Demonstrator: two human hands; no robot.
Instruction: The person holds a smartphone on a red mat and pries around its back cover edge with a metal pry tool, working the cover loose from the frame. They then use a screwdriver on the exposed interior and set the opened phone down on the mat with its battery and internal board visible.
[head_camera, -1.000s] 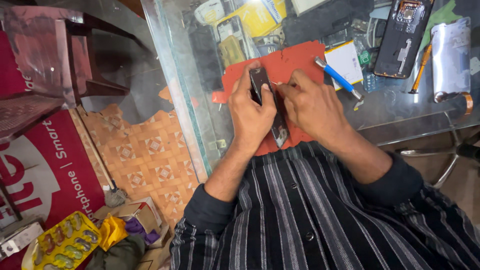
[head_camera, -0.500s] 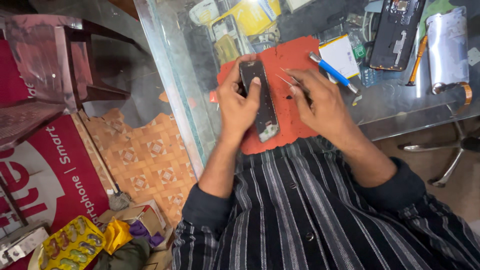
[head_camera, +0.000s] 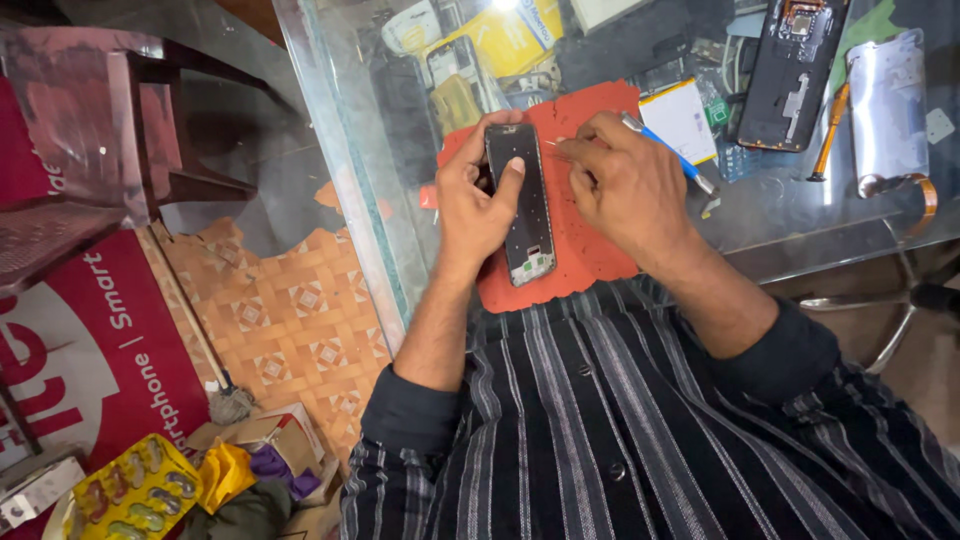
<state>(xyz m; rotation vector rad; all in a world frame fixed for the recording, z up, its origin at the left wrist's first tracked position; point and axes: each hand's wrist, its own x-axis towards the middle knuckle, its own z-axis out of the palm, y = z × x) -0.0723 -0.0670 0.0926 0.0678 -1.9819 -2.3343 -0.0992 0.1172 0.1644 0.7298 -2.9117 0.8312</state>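
Red banner (head_camera: 95, 350) with white lettering, 8 o'clock. Yellow blister-style pack (head_camera: 135, 490), 7 o'clock, floor. Yellow package (head_camera: 505, 30) under glass, 12 o'clock. White yellow-edged label (head_camera: 680, 120), 1 o'clock.

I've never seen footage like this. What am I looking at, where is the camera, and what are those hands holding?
There is no machine here: a person works with two bare hands. The camera sits on the person's head and looks down, so you see a striped shirt at the bottom and the arms reaching forward. The left hand holds a dark phone frame over a red mat on a glass counter. The right hand pinches something thin at the frame's upper edge, too small to identify. Nearby lie a blue-handled tool, an opened phone, an orange tool and a silvery panel.
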